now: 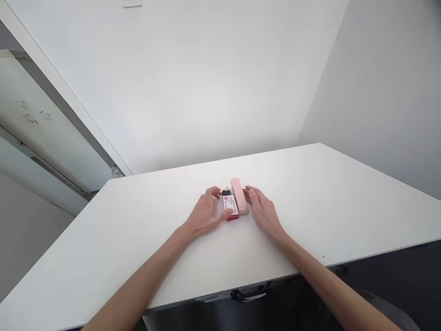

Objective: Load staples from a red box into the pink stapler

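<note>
A pink stapler (239,195) lies lengthwise on the white table, pointing away from me. Close along its left side is a small red and white box (229,203). A little black item with a metallic part (226,192), its kind unclear, sits just beyond the box. My left hand (206,214) curves round the left of this group, thumb touching the box's near end and spread fingers beside the black item. On the other side my right hand (263,209) rests on edge, fingers extended against or very near the stapler; their tips are partly hidden behind it.
The white table (165,197) reaches back to a pale wall (206,92). Its front edge runs below my forearms, with dark clip-like hardware (237,295) under it. A worn, light-coloured panel (44,115) stands at the far left.
</note>
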Demonstrator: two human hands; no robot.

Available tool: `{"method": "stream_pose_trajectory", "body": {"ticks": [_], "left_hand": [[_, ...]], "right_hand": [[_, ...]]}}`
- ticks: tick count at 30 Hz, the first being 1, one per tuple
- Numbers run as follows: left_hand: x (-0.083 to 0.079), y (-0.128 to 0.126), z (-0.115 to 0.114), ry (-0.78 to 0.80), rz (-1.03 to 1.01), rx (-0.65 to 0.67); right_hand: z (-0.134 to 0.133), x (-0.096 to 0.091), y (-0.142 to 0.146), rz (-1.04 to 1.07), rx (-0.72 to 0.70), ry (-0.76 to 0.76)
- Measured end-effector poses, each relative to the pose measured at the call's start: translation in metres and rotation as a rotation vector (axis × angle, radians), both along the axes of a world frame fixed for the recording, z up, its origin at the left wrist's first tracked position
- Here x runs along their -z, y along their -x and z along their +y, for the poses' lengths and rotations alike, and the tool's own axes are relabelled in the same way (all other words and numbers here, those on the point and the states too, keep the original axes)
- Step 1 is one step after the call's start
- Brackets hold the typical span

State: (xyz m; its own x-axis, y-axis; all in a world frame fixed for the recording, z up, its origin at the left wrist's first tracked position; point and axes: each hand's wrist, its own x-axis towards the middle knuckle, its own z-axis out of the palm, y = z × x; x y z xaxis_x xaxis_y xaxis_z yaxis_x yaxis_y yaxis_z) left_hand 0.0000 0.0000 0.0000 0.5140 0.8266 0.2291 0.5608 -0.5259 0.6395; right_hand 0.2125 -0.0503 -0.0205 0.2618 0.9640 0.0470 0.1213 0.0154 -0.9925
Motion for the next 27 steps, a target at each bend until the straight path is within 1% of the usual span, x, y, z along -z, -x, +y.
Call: {"method": "stream_pose_trajectory", "body": {"ticks": [3,8,12,16,19,22,24,27], "left_hand": [[0.001,-0.002,-0.002,-0.036,0.015,0.021],[0.001,-0.004,-0.002,-0.052,0.016,0.056],[0.002,-0.005,-0.002,-0.036,-0.006,0.044],[0.002,-0.005,-0.002,-0.013,-0.034,0.061],[-0.002,0.0,0.0,0.019,-0.066,0.112],[-0.011,0.009,0.006,0.11,-0.087,0.162],[-0.017,0.016,0.011,0.165,-0.106,0.127],[-0.021,0.029,0.023,0.186,-0.167,-0.011]], "right_hand": [[-0.001,-0.002,0.001,-0.008,0.001,0.003],[-0.003,-0.007,0.001,-0.057,-0.005,0.0],[-0.004,-0.008,0.0,-0.086,-0.006,0.013],[-0.003,-0.007,-0.001,-0.102,0.004,0.019],[-0.002,-0.005,-0.001,-0.096,0.008,0.021],[-0.002,-0.006,-0.001,-0.082,0.009,0.018],[-0.003,-0.006,-0.001,-0.079,0.009,0.019],[-0.005,-0.007,-0.001,-0.079,0.003,0.026]]}}
